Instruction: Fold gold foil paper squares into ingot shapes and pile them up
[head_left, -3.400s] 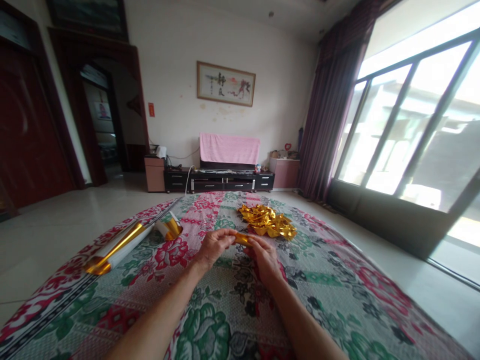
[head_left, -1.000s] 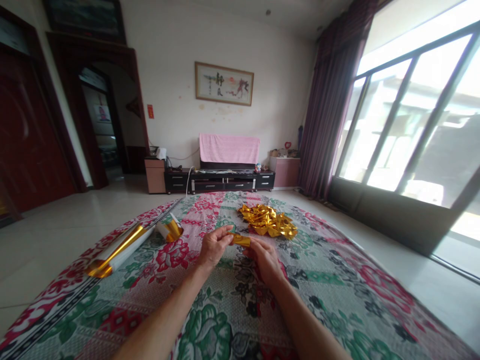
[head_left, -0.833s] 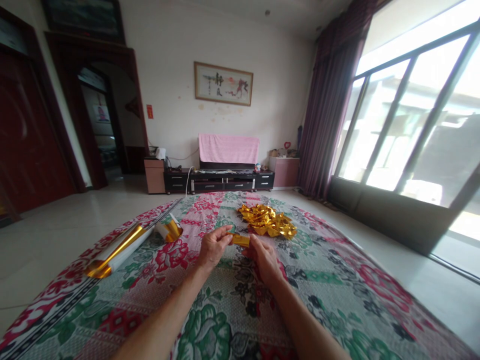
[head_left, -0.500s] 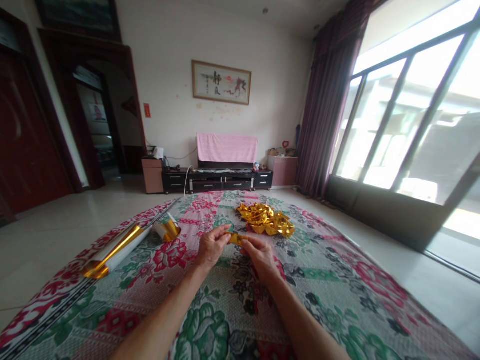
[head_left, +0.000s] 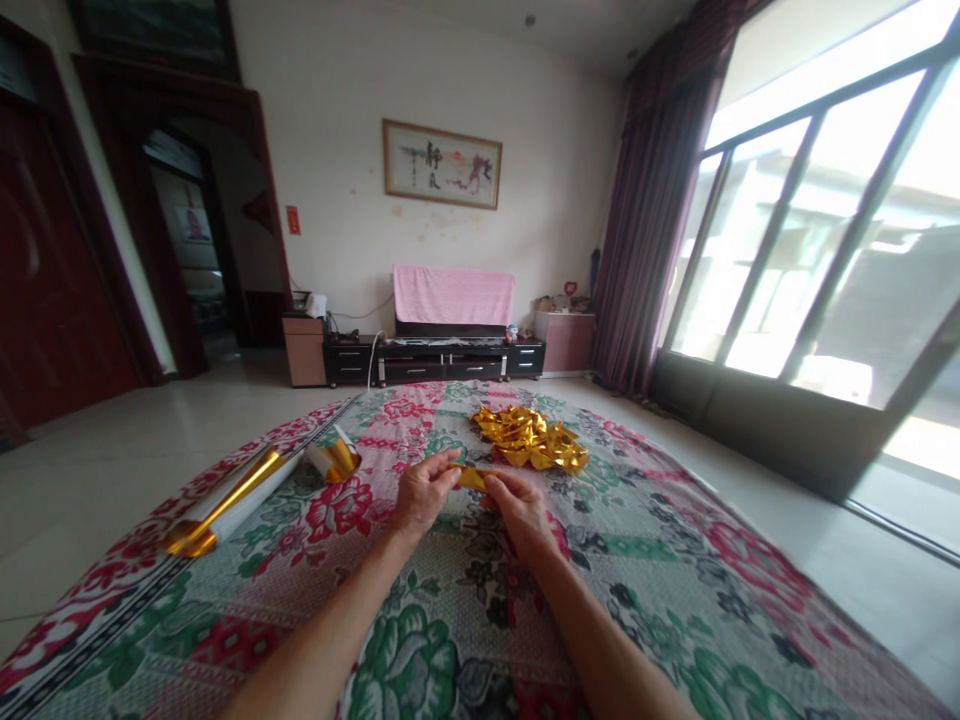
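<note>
A small folded piece of gold foil paper [head_left: 472,478] spans the gap between my two hands, above the flowered cloth. Its left end is pinched by my left hand [head_left: 424,488], thumb against fingers. My right hand [head_left: 520,506] grips the other end in the same way, and its fingertips cover part of the paper. Just beyond my hands lies a pile of shiny folded gold paper pieces [head_left: 534,438]. The exact folds of the held piece are too small to make out.
The flowered cloth [head_left: 420,650] spreads under everything. At the left lie a long roll of gold and white paper [head_left: 240,500] and a smaller curled piece [head_left: 336,458]. Farther back stands a low black TV cabinet [head_left: 450,362] with a pink towel [head_left: 454,294] over the screen.
My right fingers have shifted very slightly along the gold foil paper. Otherwise my hands and the things around them stay where they were.
</note>
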